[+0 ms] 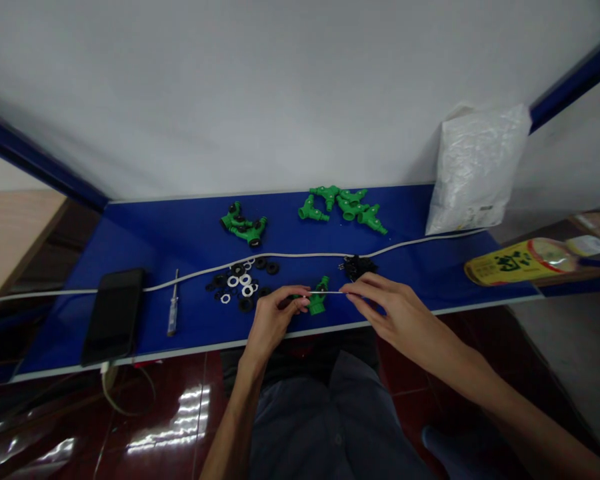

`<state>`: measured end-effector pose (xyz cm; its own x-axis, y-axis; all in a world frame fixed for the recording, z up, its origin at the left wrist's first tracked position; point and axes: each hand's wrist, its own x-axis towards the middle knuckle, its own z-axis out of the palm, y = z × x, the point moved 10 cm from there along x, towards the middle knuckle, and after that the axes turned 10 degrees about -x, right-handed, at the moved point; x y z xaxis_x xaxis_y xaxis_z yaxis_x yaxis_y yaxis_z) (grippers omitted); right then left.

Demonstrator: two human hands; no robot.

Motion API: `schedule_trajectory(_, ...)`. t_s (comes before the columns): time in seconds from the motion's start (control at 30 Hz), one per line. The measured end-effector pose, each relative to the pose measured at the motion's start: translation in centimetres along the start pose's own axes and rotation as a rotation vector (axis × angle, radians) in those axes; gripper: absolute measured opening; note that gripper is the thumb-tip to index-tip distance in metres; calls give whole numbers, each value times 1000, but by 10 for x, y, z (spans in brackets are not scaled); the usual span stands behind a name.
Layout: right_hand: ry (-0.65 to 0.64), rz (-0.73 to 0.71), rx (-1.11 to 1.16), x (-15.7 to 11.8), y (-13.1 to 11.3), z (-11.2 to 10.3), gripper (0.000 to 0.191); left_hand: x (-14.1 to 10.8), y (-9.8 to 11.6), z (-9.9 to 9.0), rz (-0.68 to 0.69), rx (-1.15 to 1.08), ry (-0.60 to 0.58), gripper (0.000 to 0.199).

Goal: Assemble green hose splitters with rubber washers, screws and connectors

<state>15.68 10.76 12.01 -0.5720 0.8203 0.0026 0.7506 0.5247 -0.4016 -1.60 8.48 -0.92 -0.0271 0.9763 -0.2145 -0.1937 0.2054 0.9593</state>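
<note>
My left hand (279, 310) and my right hand (387, 303) face each other over the front of the blue shelf. A thin pale rod (326, 292) stretches level between their fingertips, with each hand pinching one end. Just behind and below it lies a green hose splitter (317, 305) with a dark part at its middle. A bit more green shows by my left fingers, mostly hidden. Left of that hand are black and white rings (247, 291) in a loose group. A pile of small black parts (357, 267) lies beyond my right fingertips.
Green splitters with black parts (250, 231) lie at back left, and several plain green splitters (350, 205) at back centre. A white cable (300, 255) crosses the shelf (405, 208). A phone (114, 313), screwdriver (173, 310), plastic bag (480, 167) and yellow can (517, 261) stand or lie around.
</note>
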Motion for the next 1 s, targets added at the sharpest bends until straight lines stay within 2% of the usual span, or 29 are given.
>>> schedule_trajectory(0.33,-27,-178,-191,6,-31,-4,23,1,4,0,68,24,2,22)
schedule_trajectory(0.6,-22,-218,-212,9,-34,-2,23,0,6,1,82,39,1,22)
schedule_trajectory(0.8,-4,-307,-351,7,-47,1,29,0,7,0,93,62,10,24)
schedule_trajectory(1.0,-83,-341,-458,6,-46,13,41,0,5,0,105,87,10,25)
